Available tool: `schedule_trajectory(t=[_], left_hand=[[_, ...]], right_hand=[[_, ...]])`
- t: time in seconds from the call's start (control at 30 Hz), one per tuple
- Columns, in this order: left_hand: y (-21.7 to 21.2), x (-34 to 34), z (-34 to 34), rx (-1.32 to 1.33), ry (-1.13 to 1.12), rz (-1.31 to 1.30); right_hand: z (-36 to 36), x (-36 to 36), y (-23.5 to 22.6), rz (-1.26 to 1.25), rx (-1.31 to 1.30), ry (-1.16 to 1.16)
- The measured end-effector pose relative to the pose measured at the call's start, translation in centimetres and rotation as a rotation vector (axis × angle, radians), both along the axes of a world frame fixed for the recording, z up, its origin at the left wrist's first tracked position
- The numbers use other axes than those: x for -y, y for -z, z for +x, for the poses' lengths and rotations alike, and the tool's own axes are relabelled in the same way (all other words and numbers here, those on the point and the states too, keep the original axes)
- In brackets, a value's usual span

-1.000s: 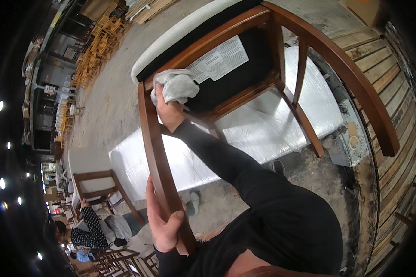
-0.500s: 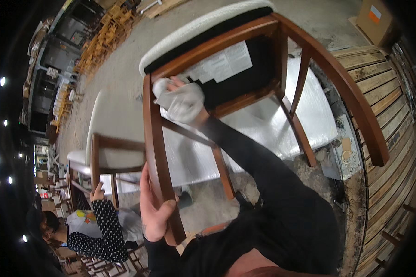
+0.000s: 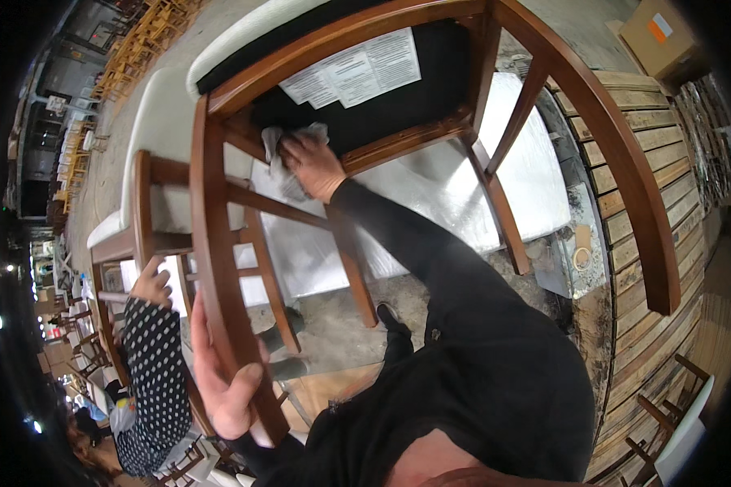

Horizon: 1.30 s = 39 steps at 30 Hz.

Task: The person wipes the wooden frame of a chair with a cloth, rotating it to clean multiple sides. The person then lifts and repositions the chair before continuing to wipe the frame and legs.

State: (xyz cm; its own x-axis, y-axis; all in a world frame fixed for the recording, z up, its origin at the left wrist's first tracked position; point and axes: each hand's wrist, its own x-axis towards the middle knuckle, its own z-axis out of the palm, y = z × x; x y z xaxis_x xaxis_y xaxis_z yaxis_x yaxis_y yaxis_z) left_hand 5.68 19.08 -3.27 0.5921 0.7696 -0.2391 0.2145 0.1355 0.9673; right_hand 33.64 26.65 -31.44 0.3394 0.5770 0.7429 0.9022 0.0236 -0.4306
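Shifted lower since the earlier frame, the white cloth point(image 3: 288, 158) is being pressed by the right hand point(image 3: 313, 165), fingers closed on it, against the upturned chair point(image 3: 625, 170). A leg point(image 3: 219, 268) is being gripped by the left hand point(image 3: 223, 381); firm bracing seems advisable.

The left hand point(image 3: 223, 381) is low and close to the body, its fingers point(image 3: 252, 381) curled in a firm wrap, thumb side up. The right arm in a black sleeve is stretched forward, and the right hand point(image 3: 310, 165) presses palm down, fingers bent.
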Motion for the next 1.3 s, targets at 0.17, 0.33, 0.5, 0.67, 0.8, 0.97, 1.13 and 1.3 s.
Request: schedule_trajectory(t=[0.17,0.33,0.5,0.67,0.8,0.97,1.13,1.3], left_hand=[[0.2,-0.1,0.0,-0.055,0.009,0.018],[-0.1,0.1,0.6,-0.076,0.023,0.03],[0.3,-0.3,0.2,-0.076,0.031,0.07],[1.4,0.0,-1.0,-0.037,-0.019,0.05],[1.2,0.1,-0.6,-0.044,0.033,0.09],[1.0,-1.4,-1.2,0.054,0.267,0.032],[2.6,-1.2,-3.1,0.101,0.134,0.092],[2.2,-1.3,-2.4,0.123,0.239,0.08]], right_hand=[[2.7,4.9,6.1,-0.181,0.421,-0.106],[8.1,9.4,8.1,-0.589,0.258,-0.05],[13.2,14.3,3.1,-0.79,0.17,0.287],[2.7,8.3,5.8,-0.415,-0.213,0.196],[-10.3,2.2,11.9,-0.23,-0.78,0.158],[-15.3,9.6,14.3,-0.528,-0.751,0.231],[-23.6,22.6,12.5,-0.74,-0.526,0.004],[-23.0,34.7,10.6,-1.404,-0.669,-0.033]])
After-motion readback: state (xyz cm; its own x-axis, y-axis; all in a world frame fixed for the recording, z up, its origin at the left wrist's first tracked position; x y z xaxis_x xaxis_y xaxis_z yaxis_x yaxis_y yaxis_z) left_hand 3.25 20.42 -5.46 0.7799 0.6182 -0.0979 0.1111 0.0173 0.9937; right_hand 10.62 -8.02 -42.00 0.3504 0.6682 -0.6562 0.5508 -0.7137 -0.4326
